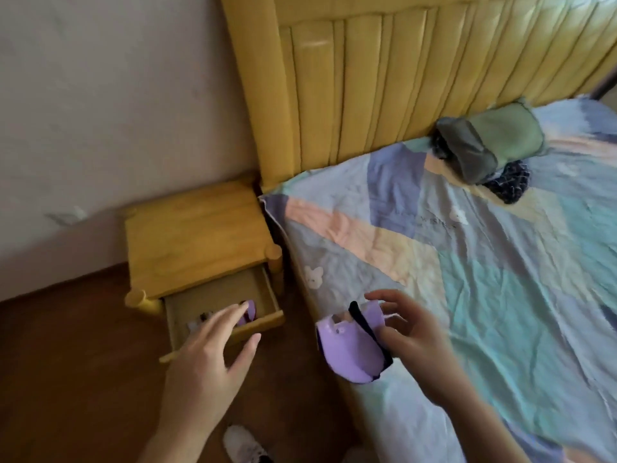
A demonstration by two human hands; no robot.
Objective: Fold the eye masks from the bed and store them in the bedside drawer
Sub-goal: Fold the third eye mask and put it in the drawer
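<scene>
Right hand (412,332) holds a folded purple eye mask (350,345) with a black strap at the bed's (467,248) near edge. Left hand (207,355) is spread flat above the pulled-out drawer (260,324) of the yellow wooden bedside cabinet (197,235). A purple item (248,312) lies inside the drawer. Green and dark cloth pieces (484,148) are piled near the padded headboard (384,78). A shoe (243,444) shows on the brown floor (66,362).
</scene>
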